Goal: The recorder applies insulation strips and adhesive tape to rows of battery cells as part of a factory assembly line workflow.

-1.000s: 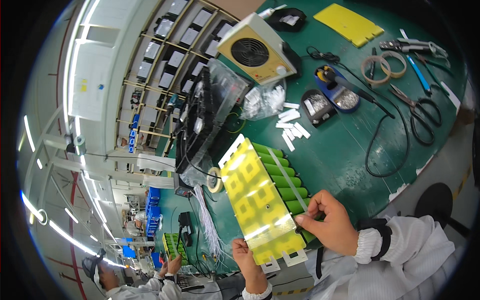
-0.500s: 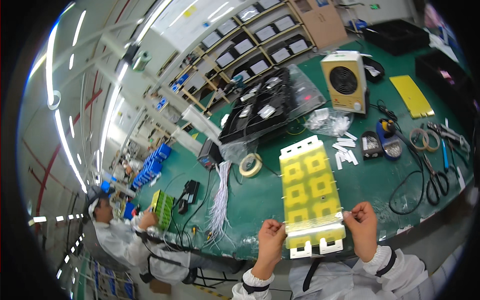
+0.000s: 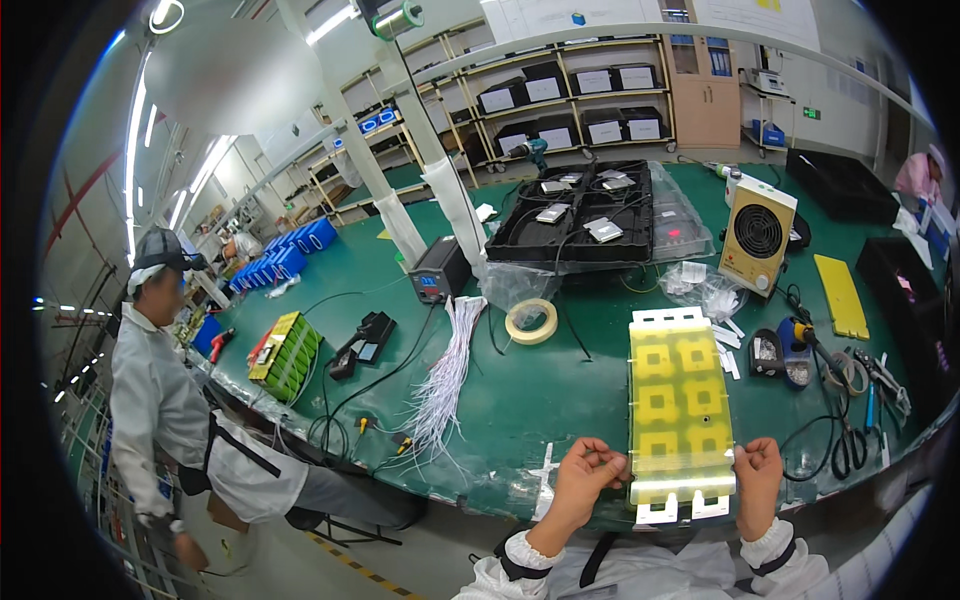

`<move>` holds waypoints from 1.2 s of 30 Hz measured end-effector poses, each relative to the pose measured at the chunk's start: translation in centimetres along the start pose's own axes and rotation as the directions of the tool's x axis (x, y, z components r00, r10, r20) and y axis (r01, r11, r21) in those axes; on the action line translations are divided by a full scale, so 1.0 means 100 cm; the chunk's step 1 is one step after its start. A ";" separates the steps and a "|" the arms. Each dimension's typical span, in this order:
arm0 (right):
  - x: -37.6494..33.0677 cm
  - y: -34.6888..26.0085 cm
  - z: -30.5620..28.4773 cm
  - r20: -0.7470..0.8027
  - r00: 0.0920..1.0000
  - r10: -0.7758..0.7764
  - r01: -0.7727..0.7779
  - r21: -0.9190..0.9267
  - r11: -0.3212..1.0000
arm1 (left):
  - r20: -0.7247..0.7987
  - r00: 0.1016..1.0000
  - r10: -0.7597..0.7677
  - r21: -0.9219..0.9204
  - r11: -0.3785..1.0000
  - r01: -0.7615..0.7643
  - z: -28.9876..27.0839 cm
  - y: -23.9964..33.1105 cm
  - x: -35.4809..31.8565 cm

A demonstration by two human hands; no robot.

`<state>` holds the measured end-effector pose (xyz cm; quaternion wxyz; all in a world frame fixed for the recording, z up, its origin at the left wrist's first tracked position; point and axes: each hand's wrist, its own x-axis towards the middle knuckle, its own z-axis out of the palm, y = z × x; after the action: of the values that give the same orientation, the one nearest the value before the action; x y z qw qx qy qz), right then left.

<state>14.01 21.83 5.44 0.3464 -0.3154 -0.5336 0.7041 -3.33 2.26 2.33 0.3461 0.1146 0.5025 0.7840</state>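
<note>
**Q:** Yellow panel: how is it gripped?

**A:** The yellow panel is pinched at its near end from both sides. The left hand is closed on the left edge and the right hand on the right edge, fingertips curled over the rim. White tabs project from the near end, between the two wrists.

**Q:** Where is the panel located relative to the grip?

**A:** It extends away from the hands, lengthwise across the green table, its far end pointing toward the beige fan unit.

**Q:** What is positioned around it?

**A:** A roll of tape and a bundle of white wires are seen to the left; scissors and a soldering stand to the right. A black tray lies beyond. Another person in a white coat is seated at the table's far left.
</note>
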 end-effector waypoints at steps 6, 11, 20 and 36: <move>0.009 0.002 -0.016 -0.066 0.997 -0.037 0.029 -0.119 0.992 | -0.014 0.998 -0.060 -0.031 0.998 0.059 0.004 0.008 0.003; 0.063 -0.025 -0.025 -0.053 0.972 -0.227 0.213 -0.203 0.956 | -0.182 0.983 -0.029 0.154 0.986 0.058 -0.018 0.023 0.013; 0.143 -0.030 0.027 0.266 0.952 -0.152 0.245 -0.365 0.898 | -0.014 0.958 0.286 0.450 0.858 -0.249 0.034 0.070 0.070; 0.156 -0.018 0.035 0.322 0.934 -0.156 0.289 -0.421 0.860 | 0.009 0.943 0.333 0.504 0.813 -0.292 0.044 0.063 0.077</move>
<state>2.73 33.17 6.82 0.2630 -0.2227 -0.7618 0.5486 -9.34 8.85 8.62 0.1507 0.2496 0.6753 0.6774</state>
